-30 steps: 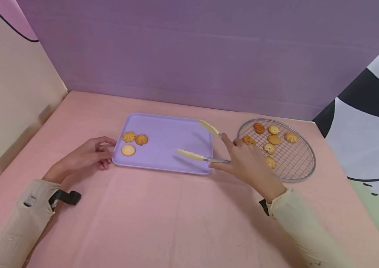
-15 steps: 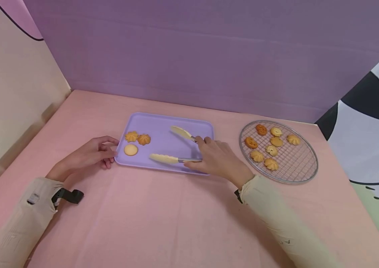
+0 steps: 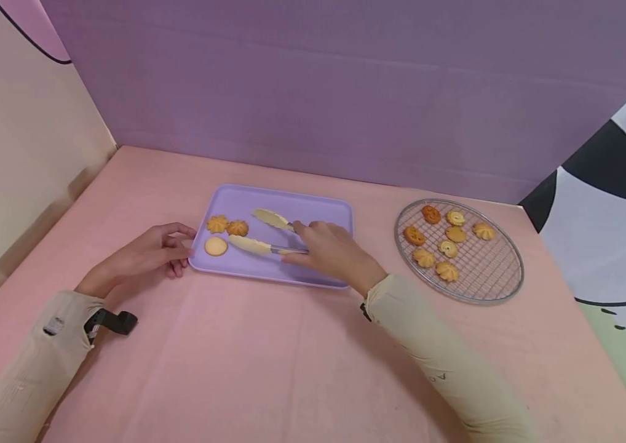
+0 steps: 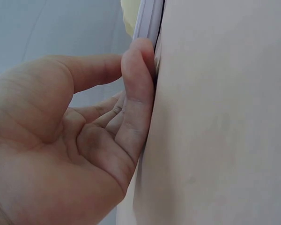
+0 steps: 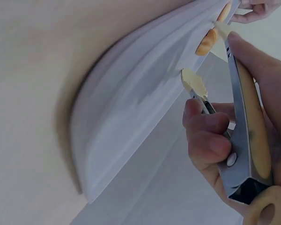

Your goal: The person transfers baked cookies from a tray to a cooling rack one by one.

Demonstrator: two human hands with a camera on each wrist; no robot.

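Observation:
My right hand (image 3: 332, 251) grips a pair of tongs (image 3: 289, 250) with pale yellow tips and metal arms. The arms are spread apart over the lilac tray (image 3: 285, 278), with nothing between the tips. One tip lies close to the round cookie (image 3: 216, 247) and a flower-shaped cookie (image 3: 237, 228); whether it touches them I cannot tell. Another flower-shaped cookie (image 3: 217, 224) is beside them at the tray's left end. My left hand (image 3: 149, 251) holds the tray's left rim near its front corner. In the left wrist view, curled fingers (image 4: 138, 89) meet the tray edge (image 4: 149, 21).
A round wire rack (image 3: 490, 274) stands to the right of the tray. Several cookies (image 3: 448, 248) of differing shapes lie on it. Pink cloth (image 3: 235, 357) covers the table, and a purple panel (image 3: 313, 92) rises along the back edge.
My right hand has carried the spread tongs leftward from the tray's right side toward the three cookies, lowering them over the tray. The left hand stays at the tray's rim.

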